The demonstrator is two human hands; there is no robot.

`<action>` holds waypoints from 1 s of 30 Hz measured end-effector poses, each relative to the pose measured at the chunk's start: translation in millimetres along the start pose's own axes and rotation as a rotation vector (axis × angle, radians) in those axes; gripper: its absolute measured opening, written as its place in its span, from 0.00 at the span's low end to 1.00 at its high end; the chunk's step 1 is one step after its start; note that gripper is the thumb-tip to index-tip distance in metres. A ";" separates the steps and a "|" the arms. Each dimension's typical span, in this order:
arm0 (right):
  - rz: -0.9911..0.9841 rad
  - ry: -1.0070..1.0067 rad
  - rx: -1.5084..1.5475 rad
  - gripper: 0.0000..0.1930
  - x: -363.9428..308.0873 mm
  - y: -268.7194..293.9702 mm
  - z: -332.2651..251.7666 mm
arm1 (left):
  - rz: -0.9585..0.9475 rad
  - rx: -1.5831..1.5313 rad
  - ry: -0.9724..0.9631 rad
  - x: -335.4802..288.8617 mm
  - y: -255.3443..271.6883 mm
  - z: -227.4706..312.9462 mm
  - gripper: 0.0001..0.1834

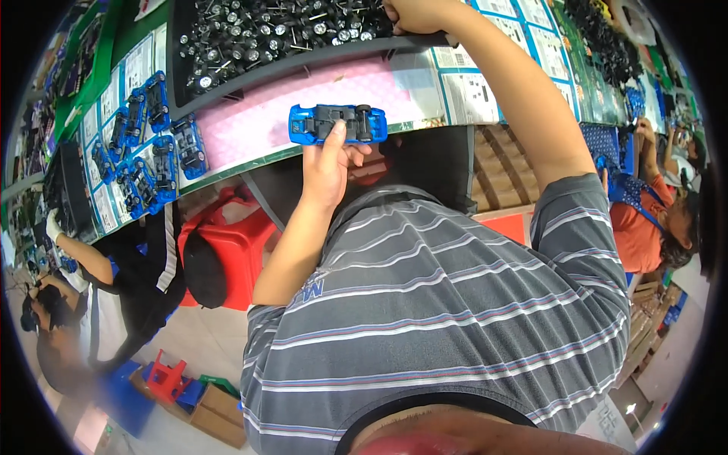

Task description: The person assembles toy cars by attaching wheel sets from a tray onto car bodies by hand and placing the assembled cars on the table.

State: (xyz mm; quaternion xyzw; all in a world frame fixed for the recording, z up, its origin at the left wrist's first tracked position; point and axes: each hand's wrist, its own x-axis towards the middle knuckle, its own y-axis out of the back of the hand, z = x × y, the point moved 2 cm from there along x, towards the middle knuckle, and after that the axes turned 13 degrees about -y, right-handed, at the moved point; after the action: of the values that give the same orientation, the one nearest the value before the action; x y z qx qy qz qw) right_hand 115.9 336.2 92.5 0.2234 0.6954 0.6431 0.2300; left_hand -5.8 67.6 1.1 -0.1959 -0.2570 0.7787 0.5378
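Note:
My left hand (327,168) is closed around a blue toy car (305,125), held underside up over the near edge of the table. Its black base faces me, with black wheels showing at the right end and my thumb pressed on the middle. At the top of the view, my right hand (422,17) reaches into the right end of a black tray (318,54). Its fingers are curled, and what they hold, if anything, cannot be made out. Small black wheels on metal axles (280,30) fill that tray.
Several blue toy cars (163,163) lie at the left on the table. A pink sheet (258,114) is spread before the tray. A red stool (239,243) stands at lower left. Co-workers are on both sides, one in an orange top (635,235) at right.

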 end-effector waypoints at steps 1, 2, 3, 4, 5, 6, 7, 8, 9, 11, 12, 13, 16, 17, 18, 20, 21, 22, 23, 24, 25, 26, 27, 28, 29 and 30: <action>0.004 0.000 -0.008 0.13 -3.4 10.2 -4.1 | -0.004 -0.001 0.004 -1.0 -2.3 -0.9 0.15; -0.069 -0.203 0.144 0.12 -2.6 22.2 -3.5 | -0.007 -0.006 0.001 0.4 -3.6 0.4 0.15; -0.150 -0.400 0.299 0.12 -2.1 26.7 -3.4 | -0.007 0.006 0.003 -1.4 -2.6 3.1 0.15; -0.056 -0.377 0.400 0.11 -5.2 29.5 0.3 | -0.007 0.018 0.008 -2.9 -2.2 5.4 0.15; 0.073 -0.354 0.446 0.10 -10.4 34.5 2.3 | 0.004 0.014 -0.011 -1.9 -3.7 7.6 0.15; 0.170 -0.200 0.636 0.10 -22.2 44.1 -0.8 | -0.001 -0.021 -0.004 -0.3 0.0 7.9 0.14; 0.266 -0.044 0.825 0.10 -32.0 50.8 -4.5 | -0.006 -0.056 0.005 0.6 2.9 7.4 0.14; 0.254 -0.045 0.828 0.10 -29.4 43.7 -6.0 | 0.004 -0.059 0.010 1.5 3.1 7.6 0.14; 0.372 -0.189 0.598 0.09 -27.7 37.6 -5.3 | 0.004 -0.069 0.013 4.6 0.5 8.0 0.14; 0.477 -0.334 0.360 0.09 -33.1 33.1 -6.9 | 0.003 -0.082 0.026 4.4 -1.6 5.1 0.14; 0.413 -0.437 0.505 0.08 -36.6 38.8 -17.1 | -0.001 -0.038 0.023 4.5 -0.4 3.6 0.15; 0.343 -0.543 0.652 0.08 -41.9 40.1 -26.9 | -0.006 0.007 0.023 3.6 1.2 1.5 0.15; 0.269 -0.338 0.833 0.11 -61.4 25.2 -71.0 | -0.045 0.027 0.049 3.4 0.3 -0.5 0.15; 0.222 -0.317 0.930 0.13 -70.3 18.9 -87.9 | -0.102 0.057 0.060 3.1 -3.3 -1.8 0.15; 0.254 -0.237 0.875 0.12 -74.2 13.2 -103.6 | -0.107 0.060 0.070 3.5 -10.1 -0.2 0.15; 0.277 -0.187 0.813 0.14 -75.8 -1.5 -125.4 | -0.137 0.057 0.091 1.8 -10.3 -3.1 0.15; 0.277 -0.200 0.809 0.16 -75.6 -1.4 -132.3 | -0.165 0.055 0.102 1.4 -10.4 -3.8 0.15; 0.211 -0.223 0.775 0.16 -75.1 -6.0 -135.1 | -0.180 0.072 0.093 1.4 -11.2 -3.3 0.15; 0.144 -0.244 0.741 0.17 -75.3 -10.6 -136.6 | -0.176 0.072 0.096 -0.8 -12.2 -2.2 0.15; 0.140 -0.239 0.742 0.17 -74.3 -11.8 -136.5 | -0.169 0.073 0.097 -2.1 -12.1 -0.4 0.15; 0.223 -0.196 0.731 0.17 -74.8 -10.8 -135.3 | -0.162 0.074 0.096 -3.1 -10.9 0.8 0.15; 0.305 -0.153 0.719 0.17 -75.6 -9.5 -133.7 | -0.156 0.074 0.094 -3.8 -8.4 1.5 0.15; 0.332 -0.125 0.741 0.17 -73.7 -4.1 -131.2 | -0.154 0.096 0.098 -6.0 -4.0 1.9 0.14; 0.312 -0.124 0.769 0.15 -74.2 3.6 -128.4 | -0.159 0.118 0.104 -6.8 -2.0 2.1 0.14; 0.293 -0.123 0.797 0.12 -74.9 9.8 -126.2 | -0.154 0.116 0.101 -7.5 0.1 3.0 0.14; 0.234 -0.139 0.788 0.16 -75.6 11.1 -122.9 | -0.134 0.108 0.112 -8.9 1.7 3.6 0.14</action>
State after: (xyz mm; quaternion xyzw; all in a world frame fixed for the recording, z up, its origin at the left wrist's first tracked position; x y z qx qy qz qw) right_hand 101.5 193.9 114.2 0.4148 0.8410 0.3332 0.0987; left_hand -6.0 58.0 3.2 -0.1923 -0.1964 0.7416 0.6120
